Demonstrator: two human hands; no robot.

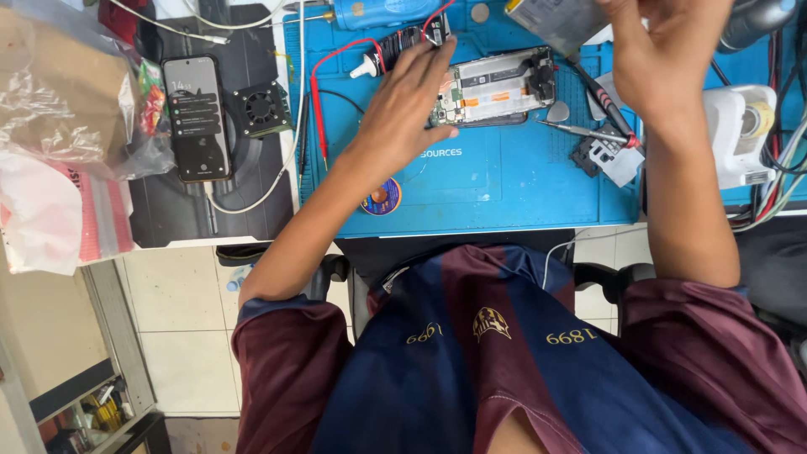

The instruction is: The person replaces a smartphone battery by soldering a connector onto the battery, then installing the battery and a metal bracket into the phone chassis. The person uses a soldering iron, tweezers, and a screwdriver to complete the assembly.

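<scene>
Resting spread on one opened phone (pixel 496 88), the left hand (pixel 412 105); right hand (pixel 664 50) pinching one grey plate (pixel 559 21).

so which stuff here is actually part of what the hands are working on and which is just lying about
In use:
- opened phone, under the left hand
- flat silver part, held by the right hand
- blue work mat

Lying about:
- lit phone on its cable
- small black fan
- tweezers
- red probe lead
- plastic bags
</scene>
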